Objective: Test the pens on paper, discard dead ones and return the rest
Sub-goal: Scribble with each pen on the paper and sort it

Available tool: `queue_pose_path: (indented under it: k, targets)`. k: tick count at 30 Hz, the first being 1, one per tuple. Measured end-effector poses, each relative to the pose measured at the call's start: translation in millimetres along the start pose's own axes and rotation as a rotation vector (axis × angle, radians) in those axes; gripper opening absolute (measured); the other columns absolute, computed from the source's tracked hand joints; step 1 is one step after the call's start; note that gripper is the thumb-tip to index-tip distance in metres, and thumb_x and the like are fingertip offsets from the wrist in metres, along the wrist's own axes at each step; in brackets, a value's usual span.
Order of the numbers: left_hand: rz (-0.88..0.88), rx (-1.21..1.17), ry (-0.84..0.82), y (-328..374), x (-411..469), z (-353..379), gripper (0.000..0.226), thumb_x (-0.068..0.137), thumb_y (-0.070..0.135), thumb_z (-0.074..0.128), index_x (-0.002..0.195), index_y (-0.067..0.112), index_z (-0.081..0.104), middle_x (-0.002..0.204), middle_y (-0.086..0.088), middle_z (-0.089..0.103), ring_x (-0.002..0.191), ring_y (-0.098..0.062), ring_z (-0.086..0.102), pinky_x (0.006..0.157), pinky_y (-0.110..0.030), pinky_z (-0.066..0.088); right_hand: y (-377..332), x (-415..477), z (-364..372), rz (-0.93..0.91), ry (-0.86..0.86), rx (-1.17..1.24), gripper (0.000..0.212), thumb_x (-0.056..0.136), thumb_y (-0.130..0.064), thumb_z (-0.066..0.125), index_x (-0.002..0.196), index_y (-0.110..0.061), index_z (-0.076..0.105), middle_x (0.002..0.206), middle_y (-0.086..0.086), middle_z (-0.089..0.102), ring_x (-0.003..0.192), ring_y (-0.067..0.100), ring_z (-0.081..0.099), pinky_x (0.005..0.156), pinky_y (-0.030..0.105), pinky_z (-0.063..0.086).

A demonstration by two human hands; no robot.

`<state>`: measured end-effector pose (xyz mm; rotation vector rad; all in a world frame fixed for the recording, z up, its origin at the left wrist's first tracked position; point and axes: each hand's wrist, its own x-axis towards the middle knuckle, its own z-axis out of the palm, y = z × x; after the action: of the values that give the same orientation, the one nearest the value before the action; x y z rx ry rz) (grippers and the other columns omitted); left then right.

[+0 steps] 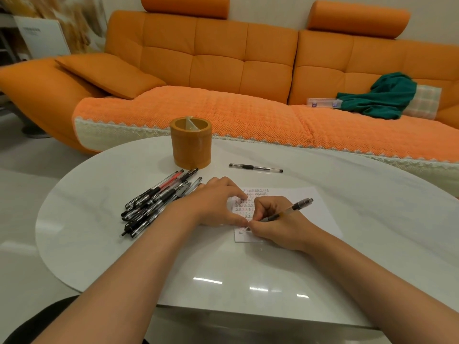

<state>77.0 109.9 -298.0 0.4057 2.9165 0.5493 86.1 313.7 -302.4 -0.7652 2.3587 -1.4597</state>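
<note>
The right hand [275, 224] has its fingers curled tight around one pen [289, 210]. The tip of that pen touches the near left part of the paper [316, 209]. The fingers hide the middle of the pen, so only the tip and the far end with the black clip show.

The left hand [218, 202] lies just left of the right hand. Its fingers are loose and it holds nothing. Its thumb and first finger press down on the paper. Both hands cover a big part of the paper. There are rows of small marks on it, some dark and some reddish, but they are too small to read.

On the left of the table [94, 232] is a pile of pens [159, 201]. They lie on top of each other, and the left hand hides some tips, so I cannot count them all. There are more than six. One is red and the others look black.

One more black pen [255, 168] lies alone, far from the hands. One round orange pen pot [190, 142] stands to its left, past the pile. The pot has a wall down its middle.

Behind the table is an orange sofa [223, 60]. On its right side lie one green cloth [380, 95] and one clear box [323, 103]. The cloth hides part of the box.
</note>
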Motion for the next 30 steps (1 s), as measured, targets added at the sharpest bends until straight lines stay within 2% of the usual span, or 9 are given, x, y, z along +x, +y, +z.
queue_pose_path:
  k: [3,7,11,16,21,30]
  targets:
    - [0.005,-0.006,0.008,-0.1,-1.0,0.2,0.072,0.076,0.066,0.072,0.14,0.045,0.047,0.145,0.015,0.036,0.137,-0.011,0.026,0.113,-0.041,0.032,1.0,-0.8,0.5,0.007,-0.002,-0.008,0.021,0.081,0.003,0.068,0.066,-0.003,0.053,0.052,-0.001,0.054,0.046,0.012,0.048,0.047,0.022,0.038]
    - [0.007,-0.004,0.014,0.4,-2.9,-0.3,0.07,0.078,0.064,0.072,0.14,0.045,0.048,0.146,0.014,0.035,0.138,-0.011,0.025,0.112,-0.039,0.031,-1.5,-0.7,-0.1,0.02,-0.04,-0.048,0.021,0.082,-0.002,0.07,0.068,-0.005,0.055,0.057,0.001,0.058,0.049,0.011,0.051,0.048,0.022,0.041]
    - [0.007,-0.002,0.022,0.1,-3.9,0.6,0.07,0.077,0.065,0.071,0.14,0.045,0.047,0.145,0.015,0.036,0.137,-0.011,0.026,0.112,-0.04,0.032,0.5,-2.4,0.4,0.03,-0.012,-0.04,0.022,0.081,-0.002,0.07,0.072,0.004,0.052,0.059,0.008,0.056,0.051,0.016,0.051,0.05,0.027,0.041]
    - [-0.003,-0.007,0.016,-0.6,-3.2,1.3,0.072,0.075,0.067,0.072,0.14,0.046,0.047,0.146,0.016,0.035,0.137,-0.011,0.026,0.113,-0.042,0.032,-0.9,-3.9,1.2,0.018,-0.004,-0.052,0.021,0.081,0.002,0.068,0.07,0.002,0.051,0.056,0.001,0.053,0.048,0.011,0.047,0.048,0.022,0.039]
    - [-0.004,-0.012,0.013,0.1,-2.6,0.9,0.073,0.075,0.066,0.073,0.141,0.046,0.047,0.146,0.015,0.035,0.138,-0.011,0.026,0.113,-0.042,0.033,1.2,-5.0,1.1,-0.006,0.027,-0.042,0.021,0.081,0.003,0.068,0.068,0.002,0.052,0.058,0.005,0.054,0.049,0.013,0.049,0.049,0.023,0.041]
    - [-0.01,-0.02,0.006,0.8,-2.3,0.6,0.073,0.075,0.065,0.074,0.14,0.046,0.047,0.147,0.015,0.035,0.138,-0.011,0.025,0.113,-0.04,0.031,1.9,-4.8,-0.1,0.001,-0.013,-0.023,0.021,0.082,0.004,0.067,0.069,0.004,0.051,0.056,0.008,0.053,0.047,0.016,0.048,0.047,0.025,0.039]
